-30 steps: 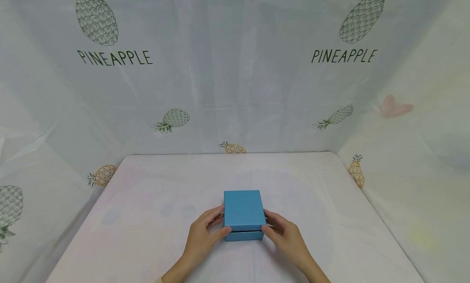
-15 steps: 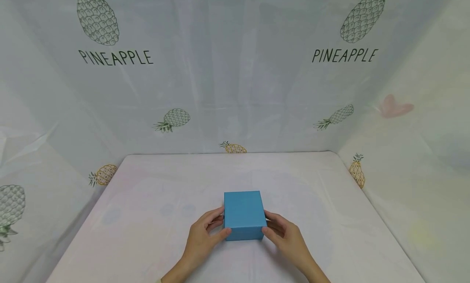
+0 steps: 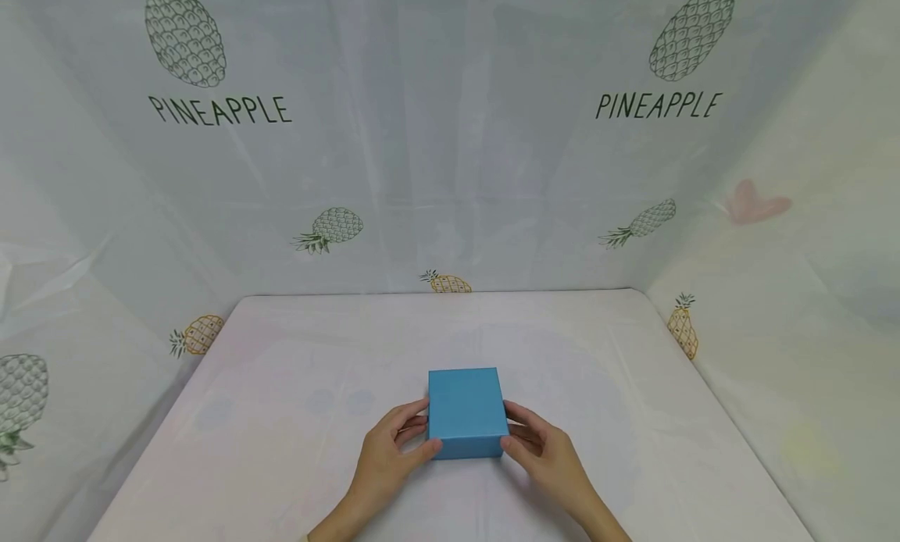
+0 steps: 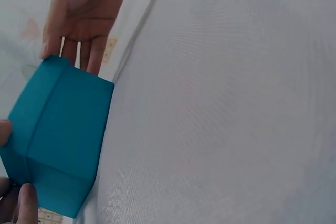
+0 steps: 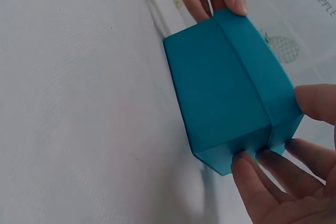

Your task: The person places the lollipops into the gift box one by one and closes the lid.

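Note:
A square blue box (image 3: 467, 405) sits in front of me with its lid on, and its front face shows no gap in the head view. My left hand (image 3: 385, 456) holds its left side, thumb at the front left corner and fingers along the side. On the opposite side my right hand (image 3: 552, 456) grips it the same way, thumb at the front right corner. Up close in the right wrist view, the box (image 5: 220, 82) has a seam along its faces, and several fingertips press its end. Some left-hand fingers are cut off by the left wrist view's edge.
Under the box is a table with a pale cloth (image 3: 316, 354) printed with faint spots. A whitish curtain (image 3: 450, 151) with pineapple prints hangs behind it, and similar sheets (image 3: 808, 308) flank both sides.
A dark gap between lid and base showed at the front one second ago. The lid has come down over the base and the gap is gone. Both hands have kept their hold.

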A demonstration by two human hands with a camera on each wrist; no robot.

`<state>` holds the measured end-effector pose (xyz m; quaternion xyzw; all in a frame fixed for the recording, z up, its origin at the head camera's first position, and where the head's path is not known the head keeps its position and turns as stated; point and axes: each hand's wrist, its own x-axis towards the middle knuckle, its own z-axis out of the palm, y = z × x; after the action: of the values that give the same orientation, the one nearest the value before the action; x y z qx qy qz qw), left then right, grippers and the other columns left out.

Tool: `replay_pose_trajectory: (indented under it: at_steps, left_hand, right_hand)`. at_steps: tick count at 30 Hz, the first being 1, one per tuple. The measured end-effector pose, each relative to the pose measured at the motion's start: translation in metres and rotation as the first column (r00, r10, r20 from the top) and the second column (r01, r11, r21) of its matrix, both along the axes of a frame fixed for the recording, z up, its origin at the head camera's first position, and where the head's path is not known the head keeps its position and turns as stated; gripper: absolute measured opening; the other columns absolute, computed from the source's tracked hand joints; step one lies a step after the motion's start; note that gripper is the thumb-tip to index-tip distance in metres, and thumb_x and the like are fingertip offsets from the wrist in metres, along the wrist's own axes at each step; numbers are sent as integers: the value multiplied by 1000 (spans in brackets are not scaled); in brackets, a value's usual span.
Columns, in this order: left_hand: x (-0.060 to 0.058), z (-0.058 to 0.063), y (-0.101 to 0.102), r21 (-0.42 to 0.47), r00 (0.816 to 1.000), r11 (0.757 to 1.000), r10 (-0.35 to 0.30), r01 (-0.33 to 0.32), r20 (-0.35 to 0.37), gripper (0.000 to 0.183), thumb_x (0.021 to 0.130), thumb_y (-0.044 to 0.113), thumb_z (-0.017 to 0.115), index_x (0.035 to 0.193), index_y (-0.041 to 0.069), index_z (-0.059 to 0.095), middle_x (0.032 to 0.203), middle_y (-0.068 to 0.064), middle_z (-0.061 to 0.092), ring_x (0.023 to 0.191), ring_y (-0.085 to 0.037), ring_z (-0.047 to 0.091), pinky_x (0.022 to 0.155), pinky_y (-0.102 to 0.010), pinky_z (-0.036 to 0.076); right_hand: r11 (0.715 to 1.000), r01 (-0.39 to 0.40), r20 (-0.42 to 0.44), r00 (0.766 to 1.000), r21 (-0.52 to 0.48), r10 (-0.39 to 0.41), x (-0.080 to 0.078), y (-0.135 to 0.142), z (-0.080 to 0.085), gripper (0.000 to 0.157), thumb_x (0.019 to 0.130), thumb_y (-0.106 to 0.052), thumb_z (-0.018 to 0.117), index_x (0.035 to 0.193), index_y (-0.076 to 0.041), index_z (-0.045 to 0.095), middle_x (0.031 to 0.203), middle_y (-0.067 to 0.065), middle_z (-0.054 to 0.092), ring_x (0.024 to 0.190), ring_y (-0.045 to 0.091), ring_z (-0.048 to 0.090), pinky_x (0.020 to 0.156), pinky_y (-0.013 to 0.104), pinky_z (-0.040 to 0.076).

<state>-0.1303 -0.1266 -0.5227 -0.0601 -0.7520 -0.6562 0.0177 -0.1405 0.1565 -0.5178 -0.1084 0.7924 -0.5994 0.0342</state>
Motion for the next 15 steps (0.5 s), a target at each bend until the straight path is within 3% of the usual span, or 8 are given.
replay_pose_trajectory:
  at_steps: [6,15]
  left_hand:
    - [-2,-3,-2,-4,1000,1000,-22,22,-3,73,85,13,91,150,11,59,140,-7,61,124,-23,64,106,-27,52]
    - [-4,-3,-4,-45,997,997,-70,69,-12,76,86,11,90,153,7,55,141,-12,58,126,-27,64,108,-32,51]
  right_hand:
    - [1000,7,1,1000,17,-7,0,0,-2,58,100,-29,76,153,-16,57,146,9,64,124,20,70,96,20,55]
    - [1000,-8,-17,1000,22,9,-3,1,-7,60,99,-26,78,153,-15,56,146,9,64,122,20,70,99,21,54]
